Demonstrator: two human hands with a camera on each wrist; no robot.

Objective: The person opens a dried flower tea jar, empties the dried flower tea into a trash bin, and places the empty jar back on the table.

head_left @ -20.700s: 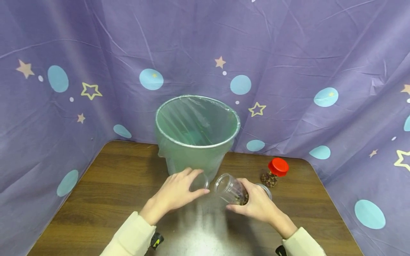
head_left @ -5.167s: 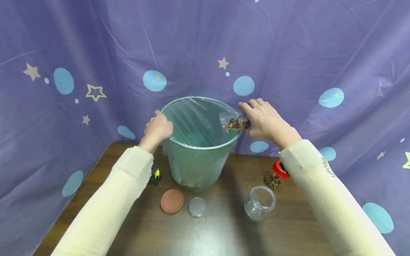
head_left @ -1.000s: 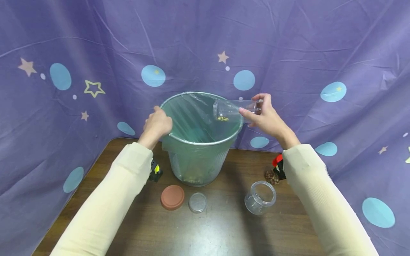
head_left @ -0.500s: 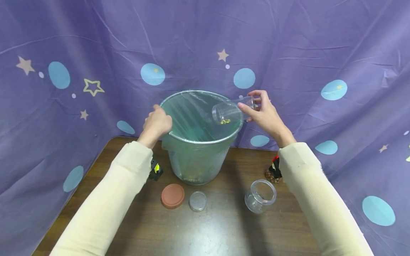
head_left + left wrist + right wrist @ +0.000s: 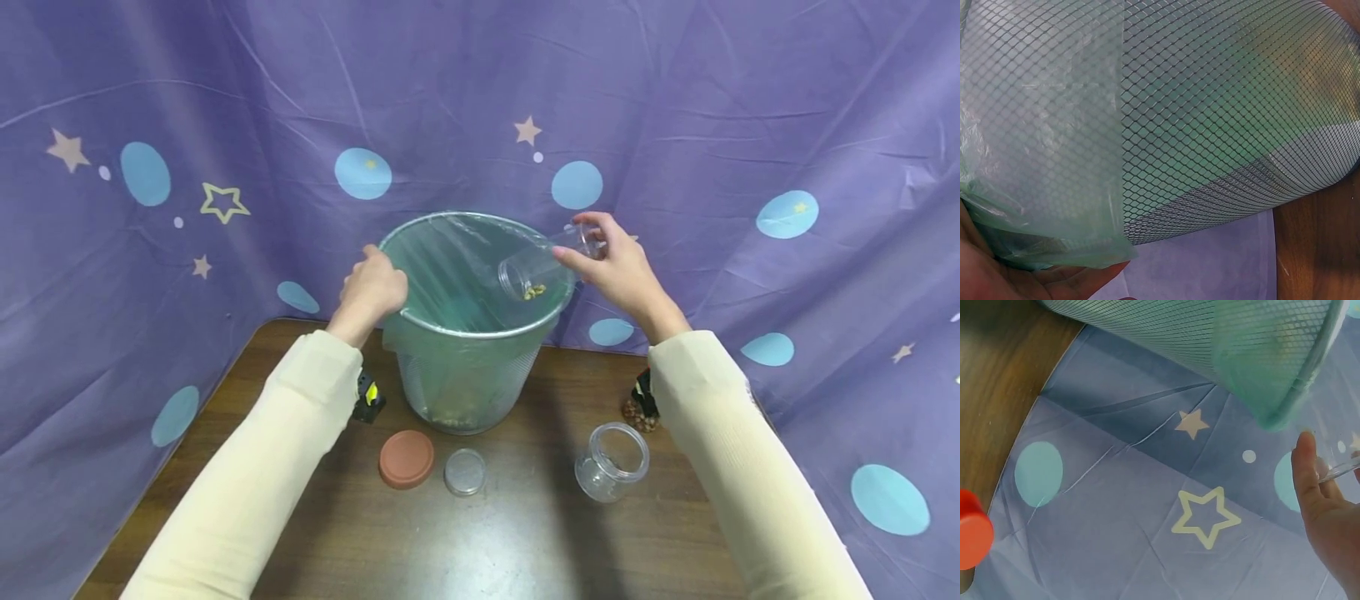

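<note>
A mesh wastebasket (image 5: pixel 465 383), lined with a thin green plastic bag (image 5: pixel 1041 144), stands on the table. My left hand (image 5: pixel 373 285) grips its left rim; in the left wrist view, fingers curl under the bag's folded edge. With thumb and fingers, my right hand (image 5: pixel 622 271) holds a clear jar (image 5: pixel 551 257) by its base end over the right rim. The jar tilts mouth-down into the basket, and a few yellowish dried pieces (image 5: pixel 534 292) lie near its mouth. The right wrist view shows my right hand (image 5: pixel 1329 512) with only a clear edge of the jar.
In front of the basket lie a terracotta-coloured lid (image 5: pixel 407 459) and a small clear lid (image 5: pixel 465 472). An open clear jar (image 5: pixel 611 467) stands to the right. Behind it, a jar of brown pieces (image 5: pixel 636 417) with a red lid (image 5: pixel 974 531) is partly hidden by my right arm.
The jar in my right hand held many more pieces five seconds ago; now few remain, and its mouth has tipped further down. My left hand stays on the rim.
</note>
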